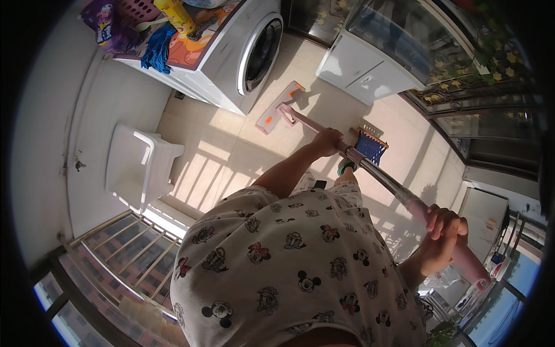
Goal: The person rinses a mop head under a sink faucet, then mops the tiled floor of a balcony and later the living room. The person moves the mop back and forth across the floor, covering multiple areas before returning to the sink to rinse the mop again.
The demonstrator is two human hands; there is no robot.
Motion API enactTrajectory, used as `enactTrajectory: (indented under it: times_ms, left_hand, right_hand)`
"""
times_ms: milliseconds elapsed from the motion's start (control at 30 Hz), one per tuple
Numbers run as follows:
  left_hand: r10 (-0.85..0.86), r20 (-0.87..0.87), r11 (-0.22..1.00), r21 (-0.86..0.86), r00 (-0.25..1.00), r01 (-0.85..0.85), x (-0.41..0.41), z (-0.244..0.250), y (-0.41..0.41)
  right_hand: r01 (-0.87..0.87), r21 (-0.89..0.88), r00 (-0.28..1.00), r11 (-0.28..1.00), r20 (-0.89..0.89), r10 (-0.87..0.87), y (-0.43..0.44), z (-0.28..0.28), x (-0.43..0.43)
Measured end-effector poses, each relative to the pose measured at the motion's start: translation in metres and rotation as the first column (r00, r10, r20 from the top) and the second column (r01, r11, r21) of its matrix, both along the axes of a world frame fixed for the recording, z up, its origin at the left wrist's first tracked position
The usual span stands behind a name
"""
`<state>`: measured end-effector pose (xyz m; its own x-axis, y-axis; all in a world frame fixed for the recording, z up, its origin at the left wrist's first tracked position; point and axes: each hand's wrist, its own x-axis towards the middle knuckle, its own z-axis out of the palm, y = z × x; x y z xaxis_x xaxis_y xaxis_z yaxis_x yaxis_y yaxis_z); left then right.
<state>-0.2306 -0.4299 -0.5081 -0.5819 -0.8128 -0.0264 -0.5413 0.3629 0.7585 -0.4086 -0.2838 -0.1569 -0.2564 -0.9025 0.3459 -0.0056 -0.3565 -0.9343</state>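
Both my hands grip the handle of a flat mop, which crosses the view slantwise. My left hand [327, 142] is wrapped around the pink lower part of the mop pole [381, 173]. Higher up, my right hand [444, 236] closes on the pink grip, whose end sticks out past my fist. The flat mop head [280, 107], pink-grey with orange clips, lies on the tiled floor in front of the washing machine [243, 56]. Its underside is hidden.
A white plastic washtub [134, 167] stands by the left wall. Near my foot [347, 167] is a small folding stool [370, 145] with a blue woven seat. A white cabinet [368, 69] stands ahead; window railings [130, 260] are at lower left. A blue cloth [158, 47] hangs off the washer's top.
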Motion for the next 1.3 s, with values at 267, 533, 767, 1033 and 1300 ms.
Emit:
enactTrajectory:
  times_ms: [267, 533, 767, 1033, 1300]
  left_hand:
    - [-0.211, 0.019, 0.975, 0.071, 0.977, 0.21, -0.073, 0.008, -0.043]
    - [-0.315, 0.157, 0.939, 0.193, 0.936, 0.284, -0.131, 0.002, -0.01]
    - [-0.277, 0.095, 0.936, 0.252, 0.956, 0.246, -0.131, 0.034, 0.072]
    - [0.028, 0.045, 0.999, 0.037, 0.999, -0.029, -0.108, 0.032, 0.019]
    - [0.135, 0.143, 0.99, 0.007, 0.98, -0.138, -0.096, -0.044, 0.005]
  right_hand:
    - [0.255, -0.007, 0.966, 0.967, -0.036, -0.255, 0.009, -0.018, -0.003]
    - [0.419, 0.152, 0.895, 0.895, 0.095, -0.435, 0.044, -0.023, -0.069]
    - [0.356, 0.121, 0.934, 0.926, -0.03, -0.355, 0.074, 0.019, -0.116]
    - [0.014, -0.077, 0.997, 0.997, 0.078, -0.008, 0.039, -0.017, -0.117]
    - [0.005, 0.066, 1.0, 0.998, 0.006, -0.005, 0.042, -0.084, -0.118]
